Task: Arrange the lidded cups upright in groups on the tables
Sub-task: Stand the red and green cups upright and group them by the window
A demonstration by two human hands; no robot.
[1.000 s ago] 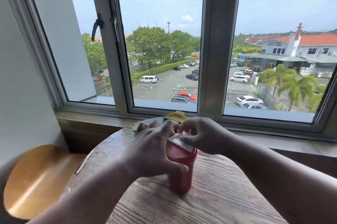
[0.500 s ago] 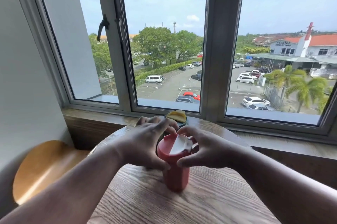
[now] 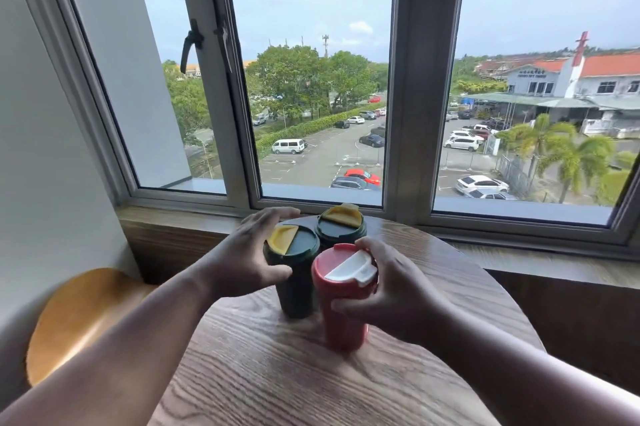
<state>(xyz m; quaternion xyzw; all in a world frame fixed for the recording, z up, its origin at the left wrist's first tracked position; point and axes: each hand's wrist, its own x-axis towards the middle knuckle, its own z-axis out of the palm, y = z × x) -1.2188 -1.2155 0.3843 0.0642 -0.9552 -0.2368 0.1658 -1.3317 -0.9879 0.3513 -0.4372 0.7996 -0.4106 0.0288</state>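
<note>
Three lidded cups stand upright close together on a round wooden table. The red cup with a white flip lid is nearest me, and my right hand wraps its right side. A dark green cup with a yellow flap stands just left of it, gripped from the left by my left hand. A second dark green cup with a yellow flap stands behind both, near the window sill, with no hand on it.
A wooden window sill and large window lie just beyond the table's far edge. A round wooden stool seat sits low at the left beside a white wall. Bare tabletop spreads toward me.
My left hand has left the red cup's lid and taken the nearer green cup beside it. My right hand slid from the lid to the red cup's side.
</note>
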